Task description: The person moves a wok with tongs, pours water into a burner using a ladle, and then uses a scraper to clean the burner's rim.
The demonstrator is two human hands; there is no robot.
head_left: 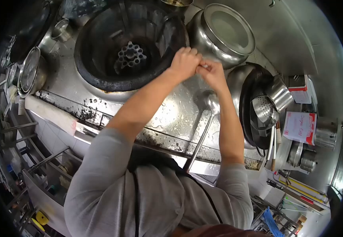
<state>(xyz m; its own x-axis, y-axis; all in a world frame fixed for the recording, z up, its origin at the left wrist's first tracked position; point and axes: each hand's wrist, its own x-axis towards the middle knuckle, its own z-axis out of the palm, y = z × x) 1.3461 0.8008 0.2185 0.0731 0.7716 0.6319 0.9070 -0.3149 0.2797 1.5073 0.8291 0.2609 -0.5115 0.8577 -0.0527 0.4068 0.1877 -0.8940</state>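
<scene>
My left hand [185,63] is closed, knuckles up, over the steel counter [167,112] beside the black rim of a wok burner [132,83]. My right hand [213,75] meets it with thumb and fingers pinched together. Both hands touch at the fingertips, and I cannot tell what they hold between them. Just beyond them stands a rounded steel pot [197,31] with pale liquid in it. Below my hands a ladle [212,103] lies on the wet counter, its long handle pointing back toward my body. The burner's grate shows inside the open, sooty well.
At right, a wok [242,85] leans beside a perforated strainer [264,110] and a steel container [280,94]. A red-and-white box [300,127] sits farther right. A rolled cloth [52,112] lies along the front left edge, near a mesh strainer [30,71] and a small steel cup [62,31].
</scene>
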